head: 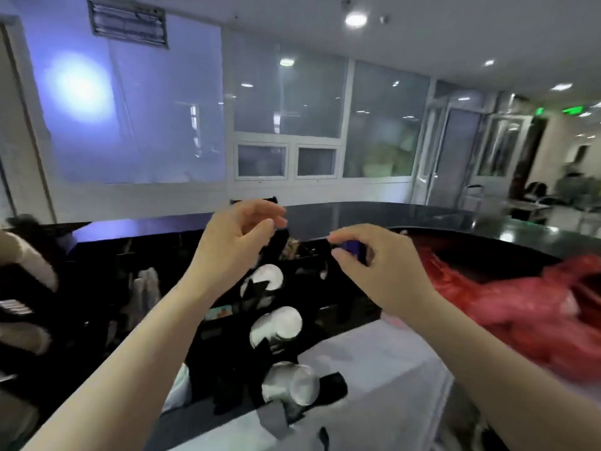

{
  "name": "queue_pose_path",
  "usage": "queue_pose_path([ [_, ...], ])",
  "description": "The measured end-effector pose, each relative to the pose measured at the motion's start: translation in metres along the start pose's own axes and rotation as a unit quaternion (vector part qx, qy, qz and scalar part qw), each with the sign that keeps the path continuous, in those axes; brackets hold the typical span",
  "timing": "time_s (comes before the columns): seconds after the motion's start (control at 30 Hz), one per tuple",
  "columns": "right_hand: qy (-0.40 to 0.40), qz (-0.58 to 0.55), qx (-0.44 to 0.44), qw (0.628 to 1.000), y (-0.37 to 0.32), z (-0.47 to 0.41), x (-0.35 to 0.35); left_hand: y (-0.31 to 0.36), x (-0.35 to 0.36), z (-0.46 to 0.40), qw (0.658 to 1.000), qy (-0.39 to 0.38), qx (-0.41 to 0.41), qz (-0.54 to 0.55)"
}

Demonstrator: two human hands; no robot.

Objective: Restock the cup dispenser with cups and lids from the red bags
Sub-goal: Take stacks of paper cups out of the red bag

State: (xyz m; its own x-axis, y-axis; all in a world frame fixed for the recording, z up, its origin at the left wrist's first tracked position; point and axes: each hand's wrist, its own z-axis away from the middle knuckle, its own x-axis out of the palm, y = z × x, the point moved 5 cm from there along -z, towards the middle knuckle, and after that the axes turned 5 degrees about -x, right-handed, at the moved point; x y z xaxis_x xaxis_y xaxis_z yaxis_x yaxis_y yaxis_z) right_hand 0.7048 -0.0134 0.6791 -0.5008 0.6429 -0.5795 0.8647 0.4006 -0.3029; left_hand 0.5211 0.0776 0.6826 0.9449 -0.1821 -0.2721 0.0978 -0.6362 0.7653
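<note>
**Both hands raised over the dispenser**

Dark glossy worktop [422, 216] curving off to the right; pale cloth [374, 369] over the near part; behind, glazed partitions, ceiling lights, green exit signs. Black dispenser [227, 353] at centre, three stacks of clear cups [276, 323] lying in its slots, rims facing the camera. Red bag [536, 307] crumpled on the worktop at right, just beside the dispenser. Left hand [237, 236] held above the dispenser, fingers loosely curled, thumb near forefinger, nothing seen in it. Right hand [374, 265] likewise half-curled; small blue patch by its fingertips, whether pinched or merely behind, impossible to tell. Lids not made out; left edge dark and blurred.
</note>
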Motion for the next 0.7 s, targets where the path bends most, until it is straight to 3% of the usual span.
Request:
queue_pose_path([
  [0.37, 0.077, 0.133, 0.178, 0.972, 0.198, 0.142, -0.229, 0.075, 0.338, -0.03, 0.984, -0.147, 0.054, 0.083],
  [0.7, 0.13, 0.214, 0.315, 0.915, 0.352, 0.239, -0.33, 0.065, 0.559, -0.048, 0.964, -0.242, 0.049, 0.098],
])
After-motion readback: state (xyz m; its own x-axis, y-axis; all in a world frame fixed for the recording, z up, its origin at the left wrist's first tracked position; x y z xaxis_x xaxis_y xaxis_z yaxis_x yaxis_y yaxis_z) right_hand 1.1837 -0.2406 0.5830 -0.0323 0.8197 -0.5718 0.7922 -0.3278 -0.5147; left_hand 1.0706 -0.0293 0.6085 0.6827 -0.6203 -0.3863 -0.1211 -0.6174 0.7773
